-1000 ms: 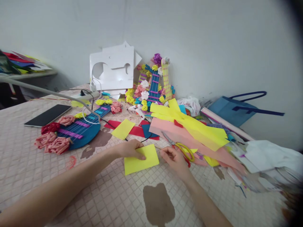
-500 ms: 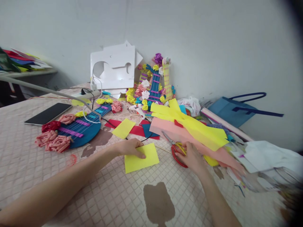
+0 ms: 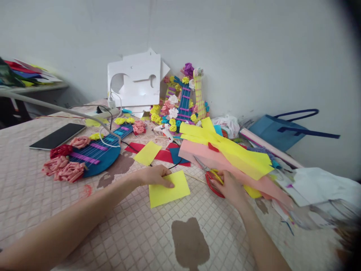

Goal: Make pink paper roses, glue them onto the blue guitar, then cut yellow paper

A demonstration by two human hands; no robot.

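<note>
Between thumb and fingers, my left hand (image 3: 158,177) grips a yellow paper rectangle (image 3: 172,192) just above the table. My right hand (image 3: 229,186) has its fingers on the handles of red-and-yellow scissors (image 3: 213,178), whose blades point up and left over salmon paper (image 3: 194,152). Behind the left hand, another yellow piece (image 3: 148,153) lies across a red strip (image 3: 166,155), beside a blue scrap (image 3: 175,155). A thin stick (image 3: 194,177) lies between the two hands. Long yellow sheets (image 3: 237,150) rest on the salmon paper.
At left lie a blue paper guitar (image 3: 104,160) with paper flowers and a black tablet (image 3: 58,135). A white glue gun (image 3: 165,131), decorated guitars (image 3: 184,101) and white boards (image 3: 135,81) stand toward the wall. A blue bag (image 3: 278,131) is at right. A grey cable (image 3: 62,106) crosses the left side.
Almost nothing differs. The scissors and my right hand have shifted very slightly to the right; my left hand still holds the yellow paper in the same place.
</note>
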